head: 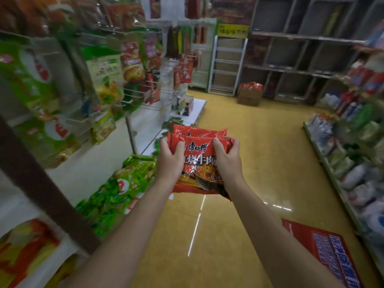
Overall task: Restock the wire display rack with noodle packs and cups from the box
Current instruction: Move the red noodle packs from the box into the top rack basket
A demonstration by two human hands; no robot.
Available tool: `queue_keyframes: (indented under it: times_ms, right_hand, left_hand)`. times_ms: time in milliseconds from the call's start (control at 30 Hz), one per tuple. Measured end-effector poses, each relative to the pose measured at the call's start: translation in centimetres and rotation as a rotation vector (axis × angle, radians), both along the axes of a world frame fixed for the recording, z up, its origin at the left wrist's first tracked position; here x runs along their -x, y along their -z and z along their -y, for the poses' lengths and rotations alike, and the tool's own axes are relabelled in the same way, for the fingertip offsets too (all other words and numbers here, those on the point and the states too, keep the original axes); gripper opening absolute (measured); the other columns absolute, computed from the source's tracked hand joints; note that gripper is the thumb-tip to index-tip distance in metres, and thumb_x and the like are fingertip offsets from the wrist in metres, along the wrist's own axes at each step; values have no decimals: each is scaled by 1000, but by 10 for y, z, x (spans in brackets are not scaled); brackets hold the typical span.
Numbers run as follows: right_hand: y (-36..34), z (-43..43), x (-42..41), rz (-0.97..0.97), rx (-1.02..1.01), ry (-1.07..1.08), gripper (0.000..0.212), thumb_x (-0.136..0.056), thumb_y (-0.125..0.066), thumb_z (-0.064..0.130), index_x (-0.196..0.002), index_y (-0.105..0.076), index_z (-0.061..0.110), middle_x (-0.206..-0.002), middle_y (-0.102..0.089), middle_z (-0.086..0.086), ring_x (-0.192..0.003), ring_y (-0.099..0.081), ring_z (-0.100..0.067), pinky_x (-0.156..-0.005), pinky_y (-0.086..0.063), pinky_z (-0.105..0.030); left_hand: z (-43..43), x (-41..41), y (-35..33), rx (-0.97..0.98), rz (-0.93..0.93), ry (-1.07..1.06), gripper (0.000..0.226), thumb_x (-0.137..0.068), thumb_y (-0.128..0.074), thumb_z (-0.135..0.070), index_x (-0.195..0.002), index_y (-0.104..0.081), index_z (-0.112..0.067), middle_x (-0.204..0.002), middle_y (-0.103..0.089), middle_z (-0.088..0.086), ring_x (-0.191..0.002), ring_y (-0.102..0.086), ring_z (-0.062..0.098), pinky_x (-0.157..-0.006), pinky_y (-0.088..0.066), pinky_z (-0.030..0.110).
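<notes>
Noodle packs (pixel 199 149) are being held, left hand (pixel 169 161) and right hand (pixel 226 159) gripping their sides; next, probably reaching the far wire rack (pixel 226 61).

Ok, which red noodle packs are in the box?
The heap in the cardboard box beside the wire rack, far down the aisle; the held packs are gripped by left hand and right hand.
</notes>
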State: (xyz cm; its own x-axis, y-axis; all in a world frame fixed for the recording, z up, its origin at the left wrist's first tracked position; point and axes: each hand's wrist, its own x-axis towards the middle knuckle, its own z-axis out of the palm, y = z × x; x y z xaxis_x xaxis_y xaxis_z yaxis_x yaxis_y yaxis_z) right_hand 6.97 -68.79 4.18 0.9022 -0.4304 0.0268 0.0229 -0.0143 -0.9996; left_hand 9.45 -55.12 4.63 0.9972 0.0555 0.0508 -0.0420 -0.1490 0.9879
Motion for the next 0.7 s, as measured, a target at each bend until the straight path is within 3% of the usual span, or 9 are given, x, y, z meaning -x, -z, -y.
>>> queue_keyframes:
  times_ms: [167, 400, 500, 600, 700]
  right_hand:
    - [11, 47, -35, -9, 2, 77, 28, -96, -55, 43, -115, -42, 26, -101, -67, -3, -82, -72, -15, -64, -59, -30]
    - [17, 110, -138, -32, 15, 164, 33, -95, -55, 47, -116, -41, 27, -102, -68, -3, -82, -73, -15, -62, -59, -28]
    - [12, 141, -195, -58, 15, 217, 36, -94, -55, 49, -117, -41, 25, -102, -69, -5, -83, -73, -17, -69, -62, -36]
    - [3, 173, -246, -53, 37, 266, 37, -93, -55, 51, -118, -41, 27, -103, -69, -5, -84, -73, -17, -73, -62, -40]
    - [-1, 204, -289, -46, 43, 298, 37, -93, -56, 50, -118, -41, 27, -103, -68, -5, -85, -73, -19, -74, -62, -43]
  left_hand:
    - [49, -47, 13, -36, -14, 81, 15, -98, -46, -41, -109, -42, -31, -92, -65, -3, -84, -69, 22, -77, -58, 51]
    - [114, -164, 24, 3, 0, 189, 22, -98, -48, -41, -116, -42, -29, -97, -65, -4, -83, -69, 16, -76, -60, 45]
    - [147, -228, 16, 7, -15, 247, 23, -99, -48, -39, -116, -41, -26, -96, -64, -4, -80, -67, 12, -68, -59, 34]
    - [180, -280, 4, -7, 8, 281, 23, -100, -46, -37, -119, -40, -24, -90, -59, -10, -74, -61, 2, -48, -46, 10]
    - [213, -323, -1, -30, 16, 287, 23, -101, -45, -36, -119, -40, -22, -86, -55, -13, -68, -56, 0, -40, -39, 4]
